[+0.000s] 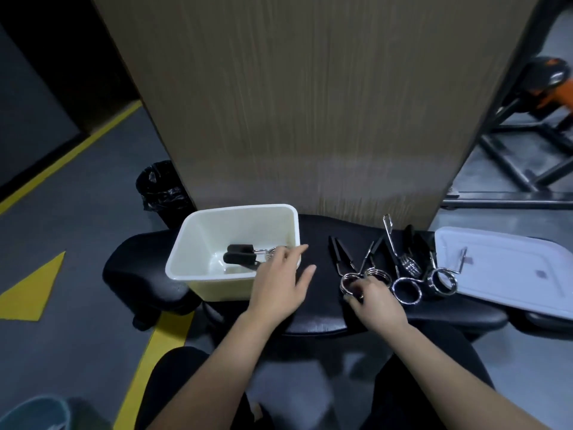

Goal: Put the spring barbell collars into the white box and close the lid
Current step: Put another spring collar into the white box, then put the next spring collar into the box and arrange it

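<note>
The white box (198, 243) stands open on the left of a black padded bench. One spring collar (242, 257) with black grips lies inside it. My left hand (279, 283) hovers at the box's right front corner, fingers spread, holding nothing. Several chrome spring collars (406, 274) lie in a row on the bench to the right. My right hand (376, 301) rests on the leftmost collar (350, 282), fingertips curled on its coil. The white lid (511, 271) lies flat at the far right, with one collar's coil (441, 280) against its left edge.
The black bench (316, 321) sits in front of a tall wood-grain panel (310, 119). A black bin with a liner (161, 190) stands behind the box on the left. Black metal gym frames (511, 156) fill the right background. Yellow lines mark the grey floor.
</note>
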Tool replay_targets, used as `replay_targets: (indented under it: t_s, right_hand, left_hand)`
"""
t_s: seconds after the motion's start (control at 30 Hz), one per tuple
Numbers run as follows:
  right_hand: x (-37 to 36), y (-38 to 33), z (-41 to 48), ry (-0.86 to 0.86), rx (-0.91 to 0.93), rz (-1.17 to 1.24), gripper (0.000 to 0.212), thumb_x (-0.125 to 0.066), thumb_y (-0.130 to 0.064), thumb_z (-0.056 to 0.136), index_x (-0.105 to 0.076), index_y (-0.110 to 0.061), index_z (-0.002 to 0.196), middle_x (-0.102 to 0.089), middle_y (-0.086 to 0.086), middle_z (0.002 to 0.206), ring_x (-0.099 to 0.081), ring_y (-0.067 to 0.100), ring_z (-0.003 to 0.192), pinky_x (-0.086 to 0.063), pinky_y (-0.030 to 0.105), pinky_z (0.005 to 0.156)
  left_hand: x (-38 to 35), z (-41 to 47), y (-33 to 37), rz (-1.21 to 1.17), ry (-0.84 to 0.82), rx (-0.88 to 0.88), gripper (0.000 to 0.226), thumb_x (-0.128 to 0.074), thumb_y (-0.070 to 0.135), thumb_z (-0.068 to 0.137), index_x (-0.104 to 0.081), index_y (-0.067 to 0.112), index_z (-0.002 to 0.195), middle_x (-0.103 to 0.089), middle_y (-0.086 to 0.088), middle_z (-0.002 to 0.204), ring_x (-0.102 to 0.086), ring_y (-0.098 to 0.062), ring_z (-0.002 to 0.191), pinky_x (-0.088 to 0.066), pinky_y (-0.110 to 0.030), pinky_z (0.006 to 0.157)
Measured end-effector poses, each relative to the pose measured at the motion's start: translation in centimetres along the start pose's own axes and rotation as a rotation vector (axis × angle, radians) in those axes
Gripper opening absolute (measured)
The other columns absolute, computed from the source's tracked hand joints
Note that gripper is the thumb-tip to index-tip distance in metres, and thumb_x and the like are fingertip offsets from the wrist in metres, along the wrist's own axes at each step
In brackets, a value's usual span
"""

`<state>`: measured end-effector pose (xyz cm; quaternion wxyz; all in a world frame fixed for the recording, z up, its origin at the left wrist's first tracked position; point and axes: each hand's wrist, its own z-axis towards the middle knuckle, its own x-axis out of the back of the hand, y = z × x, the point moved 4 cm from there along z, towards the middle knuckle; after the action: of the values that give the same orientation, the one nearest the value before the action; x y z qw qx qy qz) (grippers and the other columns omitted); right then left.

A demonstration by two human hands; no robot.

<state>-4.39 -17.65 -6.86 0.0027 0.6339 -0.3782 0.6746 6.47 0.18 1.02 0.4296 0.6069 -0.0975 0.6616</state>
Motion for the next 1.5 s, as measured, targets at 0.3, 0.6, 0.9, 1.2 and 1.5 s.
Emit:
replay_targets:
  t_s: [0.3, 0.6, 0.9, 1.2, 1.5]
  right_hand:
    - [-0.5, 0.2, 1.0, -0.061, 0.139, -0.092, 0.002, -0.058, -0.017, 0.094, -0.057, -0.016, 0.095, -0.064, 0.006, 0.103, -0.062, 0.031, 0.098, -0.048, 0.04, 0.078]
    - [8.7, -3.9, -0.4, 0.155, 0.415, 0.257, 0.006, -0.065, -0.016, 0.093, -0.06, -0.017, 0.09, -0.06, -0.009, 0.079, -0.056, 0.004, 0.076, -0.042, 0.017, 0.073]
    - [12.0, -6.5, -1.1, 0.096, 0.682, 0.07, 0.002, -0.06, -0.019, 0.098, -0.059, -0.018, 0.1, -0.057, -0.012, 0.097, -0.055, 0.006, 0.087, -0.046, 0.023, 0.08]
    - [10.0, -10.8, -0.9, 0.183, 0.671, -0.013, 0.047, -0.06, -0.025, 0.096, -0.047, -0.037, 0.139, -0.028, -0.027, 0.157, -0.053, -0.001, 0.121, -0.053, 0.026, 0.087]
    - [3.2, -13.5, 1.5, -0.101, 0.399, 0.163, 0.067, -0.072, -0.055, 0.081, -0.049, -0.033, 0.14, -0.043, -0.013, 0.153, -0.043, 0.011, 0.139, -0.04, 0.031, 0.11]
  left_hand:
    - [-0.9, -0.3, -0.9, 0.174, -0.062, -0.091, 0.052, -0.048, 0.032, 0.098, -0.038, 0.03, 0.149, -0.056, 0.006, 0.119, -0.051, -0.018, 0.117, -0.033, -0.038, 0.088]
    - [1.7, 1.3, 0.0, 0.099, -0.088, -0.133, 0.075, -0.055, 0.032, 0.097, -0.009, 0.05, 0.154, -0.023, -0.008, 0.149, -0.037, -0.029, 0.126, -0.04, -0.046, 0.104]
    - [7.0, 4.7, 2.4, 0.63, 0.178, -0.443, 0.06, -0.063, 0.003, 0.079, -0.054, 0.023, 0.135, -0.044, -0.009, 0.152, -0.035, -0.033, 0.143, -0.024, -0.057, 0.115]
    - [9.5, 3.0, -3.1, 0.457, 0.021, -0.047, 0.008, -0.068, 0.025, 0.088, -0.061, 0.025, 0.09, -0.068, 0.006, 0.082, -0.064, -0.022, 0.079, -0.039, -0.031, 0.055]
    - [11.3, 1.8, -9.3, 0.431, -0.157, 0.178, 0.009, -0.058, 0.018, 0.089, -0.063, 0.023, 0.094, -0.061, 0.008, 0.078, -0.048, -0.016, 0.071, -0.023, -0.024, 0.05]
